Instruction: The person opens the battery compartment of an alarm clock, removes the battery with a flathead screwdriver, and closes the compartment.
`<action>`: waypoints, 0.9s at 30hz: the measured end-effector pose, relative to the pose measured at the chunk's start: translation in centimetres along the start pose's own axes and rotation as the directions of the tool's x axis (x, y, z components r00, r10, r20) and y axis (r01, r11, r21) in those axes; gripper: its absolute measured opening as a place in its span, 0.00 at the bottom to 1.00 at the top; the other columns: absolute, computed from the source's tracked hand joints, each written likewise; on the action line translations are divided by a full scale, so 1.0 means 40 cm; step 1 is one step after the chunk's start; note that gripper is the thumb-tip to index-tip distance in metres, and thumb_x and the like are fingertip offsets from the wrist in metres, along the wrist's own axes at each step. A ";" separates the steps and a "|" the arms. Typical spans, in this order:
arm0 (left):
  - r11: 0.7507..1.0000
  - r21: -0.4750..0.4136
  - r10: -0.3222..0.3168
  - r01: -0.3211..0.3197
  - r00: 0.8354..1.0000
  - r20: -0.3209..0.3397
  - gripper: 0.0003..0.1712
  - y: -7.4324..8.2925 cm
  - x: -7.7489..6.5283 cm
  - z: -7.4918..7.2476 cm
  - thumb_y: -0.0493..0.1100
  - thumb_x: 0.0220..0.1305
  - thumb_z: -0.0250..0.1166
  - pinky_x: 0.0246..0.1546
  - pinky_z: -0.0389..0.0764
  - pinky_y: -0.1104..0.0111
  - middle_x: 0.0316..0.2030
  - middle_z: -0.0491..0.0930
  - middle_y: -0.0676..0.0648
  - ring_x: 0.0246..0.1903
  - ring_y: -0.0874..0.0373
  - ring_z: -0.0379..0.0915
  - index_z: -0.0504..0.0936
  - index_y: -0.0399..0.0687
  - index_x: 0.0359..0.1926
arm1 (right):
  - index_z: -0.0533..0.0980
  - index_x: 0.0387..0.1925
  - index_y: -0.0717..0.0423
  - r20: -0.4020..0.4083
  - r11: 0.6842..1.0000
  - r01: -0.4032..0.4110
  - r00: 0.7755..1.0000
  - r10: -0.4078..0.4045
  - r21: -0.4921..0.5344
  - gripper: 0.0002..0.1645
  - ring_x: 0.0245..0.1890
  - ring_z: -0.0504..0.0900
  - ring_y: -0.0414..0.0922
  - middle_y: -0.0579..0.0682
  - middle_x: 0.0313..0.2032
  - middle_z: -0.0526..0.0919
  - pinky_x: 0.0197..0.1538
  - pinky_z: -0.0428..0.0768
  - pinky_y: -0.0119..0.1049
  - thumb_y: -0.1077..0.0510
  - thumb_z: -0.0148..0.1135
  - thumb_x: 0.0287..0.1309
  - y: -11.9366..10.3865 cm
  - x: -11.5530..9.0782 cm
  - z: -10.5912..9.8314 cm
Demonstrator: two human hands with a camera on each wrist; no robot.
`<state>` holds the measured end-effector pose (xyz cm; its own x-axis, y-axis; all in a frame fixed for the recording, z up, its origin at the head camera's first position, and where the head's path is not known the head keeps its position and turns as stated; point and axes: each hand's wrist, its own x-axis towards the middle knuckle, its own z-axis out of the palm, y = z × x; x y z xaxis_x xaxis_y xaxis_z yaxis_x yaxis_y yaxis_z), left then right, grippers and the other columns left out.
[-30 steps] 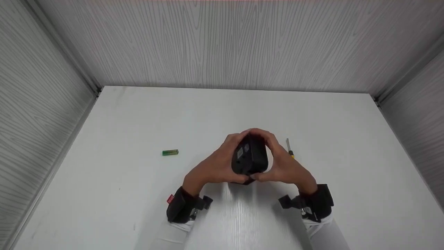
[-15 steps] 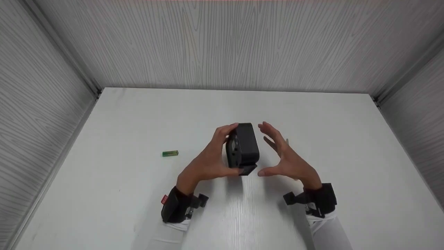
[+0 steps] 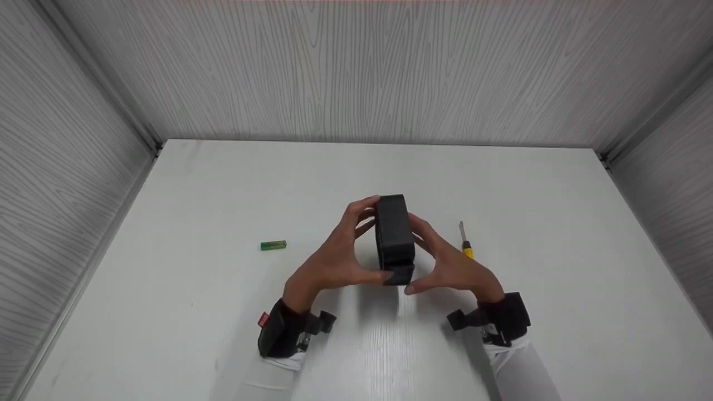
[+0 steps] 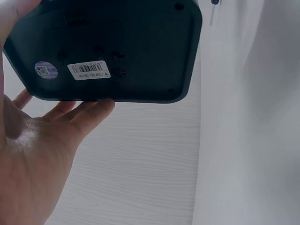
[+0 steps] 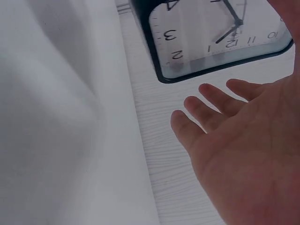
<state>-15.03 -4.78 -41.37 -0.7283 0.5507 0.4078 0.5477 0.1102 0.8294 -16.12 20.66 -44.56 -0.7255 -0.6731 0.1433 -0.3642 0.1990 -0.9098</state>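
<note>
A black alarm clock (image 3: 395,231) is held up on its edge above the table. My left hand (image 3: 331,259) grips it, thumb at the near end and fingers at the far end. In the left wrist view the clock's dark back (image 4: 145,51) carries a barcode label (image 4: 89,70) and a round sticker (image 4: 46,70). The right wrist view shows its white dial (image 5: 197,37) with numerals and hands, partly cut off. My right hand (image 3: 454,264) is beside the dial side, fingers spread and relaxed; in its wrist view several fingertips are apart from the clock.
A green battery (image 3: 273,245) lies on the white table (image 3: 195,312) to the left. Right of my right hand lies a screwdriver (image 3: 467,245) with a yellow and black handle, partly hidden. Grey wood-grain panels (image 3: 356,72) enclose the table at the back and sides.
Both hands were around the clock at first. My right hand let go, moved right, then came back close to it. The clock has turned, its back now facing left, still in my left hand.
</note>
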 end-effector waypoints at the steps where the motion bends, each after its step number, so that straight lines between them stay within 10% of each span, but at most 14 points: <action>1: 1.000 -0.014 0.004 -0.004 1.000 -0.004 0.66 0.002 0.000 0.000 0.41 0.41 0.81 0.70 0.62 0.58 0.71 0.53 0.46 0.71 0.51 0.55 0.45 0.49 0.74 | 0.42 0.76 0.37 0.006 1.000 -0.007 1.000 0.007 0.000 0.74 0.76 0.48 0.43 0.41 0.76 0.48 0.76 0.51 0.53 0.58 0.82 0.36 0.000 0.002 0.002; 27: 0.995 0.091 -0.041 0.043 0.999 -0.027 0.61 -0.006 -0.013 -0.042 0.47 0.45 0.78 0.68 0.64 0.50 0.70 0.57 0.51 0.72 0.56 0.54 0.48 0.52 0.73 | 0.56 0.73 0.45 -0.174 0.971 0.045 0.981 -0.087 -0.233 0.63 0.64 0.65 0.44 0.45 0.65 0.66 0.67 0.69 0.50 0.61 0.76 0.33 -0.020 -0.008 -0.025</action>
<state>-15.46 -6.51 -41.12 -0.7608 0.5236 0.3835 0.5509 0.2087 0.8080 -16.17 21.43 -43.47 -0.7815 -0.5539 0.2871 -0.5223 0.3291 -0.7867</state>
